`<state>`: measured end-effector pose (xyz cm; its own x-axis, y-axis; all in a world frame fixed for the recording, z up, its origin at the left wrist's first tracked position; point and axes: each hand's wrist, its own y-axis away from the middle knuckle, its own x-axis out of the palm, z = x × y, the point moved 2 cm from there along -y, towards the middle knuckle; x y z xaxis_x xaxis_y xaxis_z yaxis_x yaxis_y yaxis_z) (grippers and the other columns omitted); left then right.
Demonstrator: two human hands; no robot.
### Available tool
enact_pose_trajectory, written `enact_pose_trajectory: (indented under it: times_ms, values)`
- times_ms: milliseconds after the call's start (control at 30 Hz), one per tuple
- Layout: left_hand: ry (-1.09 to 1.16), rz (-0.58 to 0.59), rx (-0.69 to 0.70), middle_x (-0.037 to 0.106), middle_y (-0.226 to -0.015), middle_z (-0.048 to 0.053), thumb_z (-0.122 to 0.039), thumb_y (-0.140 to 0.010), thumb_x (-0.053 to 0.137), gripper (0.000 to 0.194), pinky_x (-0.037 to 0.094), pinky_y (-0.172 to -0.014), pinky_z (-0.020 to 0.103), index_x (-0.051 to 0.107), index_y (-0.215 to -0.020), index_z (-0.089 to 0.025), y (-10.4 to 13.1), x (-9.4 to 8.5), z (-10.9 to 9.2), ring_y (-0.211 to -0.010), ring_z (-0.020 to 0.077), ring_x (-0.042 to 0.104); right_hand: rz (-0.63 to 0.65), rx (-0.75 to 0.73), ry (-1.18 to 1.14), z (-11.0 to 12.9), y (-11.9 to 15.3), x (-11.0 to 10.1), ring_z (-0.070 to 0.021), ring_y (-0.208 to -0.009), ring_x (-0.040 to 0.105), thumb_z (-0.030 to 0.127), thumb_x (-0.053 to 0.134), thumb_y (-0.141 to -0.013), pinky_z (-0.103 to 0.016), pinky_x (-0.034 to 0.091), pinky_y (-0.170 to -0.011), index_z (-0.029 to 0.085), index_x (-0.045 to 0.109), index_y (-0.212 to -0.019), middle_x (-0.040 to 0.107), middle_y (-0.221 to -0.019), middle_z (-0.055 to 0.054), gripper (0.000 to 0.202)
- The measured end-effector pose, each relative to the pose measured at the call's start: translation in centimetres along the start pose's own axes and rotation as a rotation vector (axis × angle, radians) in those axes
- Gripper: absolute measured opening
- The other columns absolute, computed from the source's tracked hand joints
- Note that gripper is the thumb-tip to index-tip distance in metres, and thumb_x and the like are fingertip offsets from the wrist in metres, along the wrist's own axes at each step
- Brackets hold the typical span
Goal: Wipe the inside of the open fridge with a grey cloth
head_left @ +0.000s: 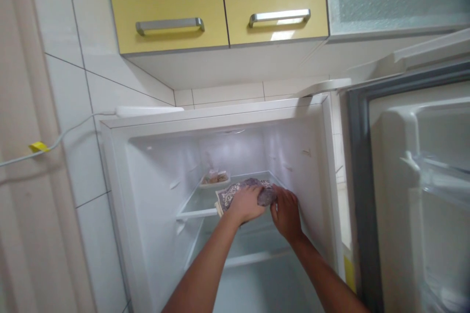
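Note:
Inside a lit fridge, a patterned purple-grey and cream cloth [235, 190] lies at the front of the upper glass shelf [200, 202]. My left hand [247, 204] is closed on the cloth from above, its fingertips partly hidden. Close by on the right, my right hand [288, 210] has its bent fingers against the bunched right end of the cloth, closed on it. A white tray [215, 184] with small wrapped food items sits farther back on the same shelf, to the left.
The fridge door [404, 195] stands wide open at the right, with clear door racks. Yellow cabinets [169, 5] with metal handles hang above. A tiled wall and a white cable [75, 126] are at the left. A lower shelf [253, 258] lies beneath my hands.

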<state>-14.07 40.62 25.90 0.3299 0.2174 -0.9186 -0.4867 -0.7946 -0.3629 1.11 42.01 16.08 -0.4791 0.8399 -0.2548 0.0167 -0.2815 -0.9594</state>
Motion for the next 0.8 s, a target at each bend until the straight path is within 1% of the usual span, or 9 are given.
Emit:
enact_pose_trajectory:
  times_ms: [67,133,233,300,367,467,600,700,800]
  values:
    - [-0.021,-0.057,-0.026,0.055,-0.148,0.011,-0.03,-0.078,0.057,0.063,0.029,-0.121,0.041,0.054,-0.141,-0.02,1.8,-0.7,1.4,-0.137,0.0309,0.048,0.002,0.016,0.03,0.0,0.0,0.0,-0.0268,-0.125,0.05,0.02,0.041,-0.096,-0.049,0.039,-0.109,0.012,0.047,-0.139,0.062,-0.129,-0.016,0.044]
    - [-0.056,-0.105,-0.097,0.052,-0.15,0.016,-0.03,-0.075,0.061,0.066,0.028,-0.121,0.048,0.056,-0.139,-0.017,3.9,-1.3,3.3,-0.139,0.0362,0.046,0.011,0.02,0.058,0.1,0.2,0.0,-0.0269,-0.127,0.049,0.02,0.041,-0.097,-0.05,0.038,-0.109,0.013,0.052,-0.134,0.061,-0.131,-0.015,0.039]
    - [-0.112,-0.152,-0.201,0.051,-0.152,0.012,-0.028,-0.074,0.063,0.066,0.028,-0.121,0.049,0.057,-0.14,-0.023,6.6,-2.3,6.1,-0.141,0.0337,0.044,-0.006,0.007,0.084,0.0,1.0,0.2,-0.0279,-0.136,0.043,0.018,0.043,-0.096,-0.053,0.036,-0.113,0.015,0.057,-0.127,0.057,-0.14,-0.015,0.034]
    - [-0.076,-0.154,-0.222,0.053,-0.151,0.007,-0.026,-0.073,0.064,0.064,0.028,-0.122,0.047,0.059,-0.138,-0.029,7.4,-2.8,7.3,-0.141,0.0314,0.045,-0.043,0.002,0.072,0.1,1.7,0.4,-0.0279,-0.139,0.041,0.017,0.044,-0.095,-0.055,0.034,-0.115,0.015,0.053,-0.133,0.054,-0.143,-0.015,0.039]
    - [0.005,-0.141,-0.213,0.055,-0.15,0.004,-0.025,-0.071,0.066,0.063,0.026,-0.123,0.048,0.063,-0.133,-0.033,7.4,-2.9,7.6,-0.141,0.0319,0.045,-0.093,0.028,0.033,0.1,2.1,0.5,-0.0266,-0.138,0.043,0.013,0.042,-0.093,-0.056,0.035,-0.116,0.015,0.041,-0.146,0.055,-0.142,-0.016,0.052]
    - [0.073,-0.087,-0.176,0.053,-0.151,0.004,-0.026,-0.072,0.066,0.062,0.025,-0.124,0.049,0.064,-0.133,-0.033,6.0,-2.3,6.1,-0.143,0.0343,0.042,-0.138,0.161,-0.048,0.3,2.3,0.6,-0.0271,-0.14,0.043,0.008,0.037,-0.091,-0.056,0.039,-0.114,0.018,0.021,-0.157,0.052,-0.145,-0.016,0.069]
    - [0.013,0.025,-0.088,0.046,-0.157,0.008,-0.036,-0.077,0.061,0.066,0.024,-0.123,0.052,0.055,-0.143,-0.028,2.3,-0.5,1.9,-0.146,0.0371,0.037,-0.148,0.321,-0.195,0.6,2.1,0.1,-0.0284,-0.144,0.04,0.008,0.037,-0.089,-0.053,0.044,-0.112,0.018,0.009,-0.161,0.035,-0.159,-0.017,0.078]
    - [-0.011,0.1,-0.067,0.043,-0.158,0.011,-0.043,-0.084,0.052,0.065,0.025,-0.121,0.056,0.049,-0.147,-0.026,-1.2,0.9,-0.5,-0.146,0.0389,0.034,-0.156,0.312,-0.21,0.9,2.0,-0.2,-0.0298,-0.146,0.037,0.008,0.038,-0.088,-0.055,0.041,-0.114,0.019,0.005,-0.161,0.03,-0.161,-0.018,0.08]
    - [-0.001,0.169,-0.079,0.042,-0.159,0.011,-0.048,-0.085,0.049,0.066,0.028,-0.117,0.06,0.048,-0.148,-0.027,-4.6,2.1,-1.4,-0.145,0.0421,0.035,-0.139,0.271,-0.145,1.2,2.1,-0.2,-0.032,-0.148,0.032,0.007,0.039,-0.087,-0.058,0.039,-0.114,0.018,0.005,-0.161,0.032,-0.159,-0.019,0.082]
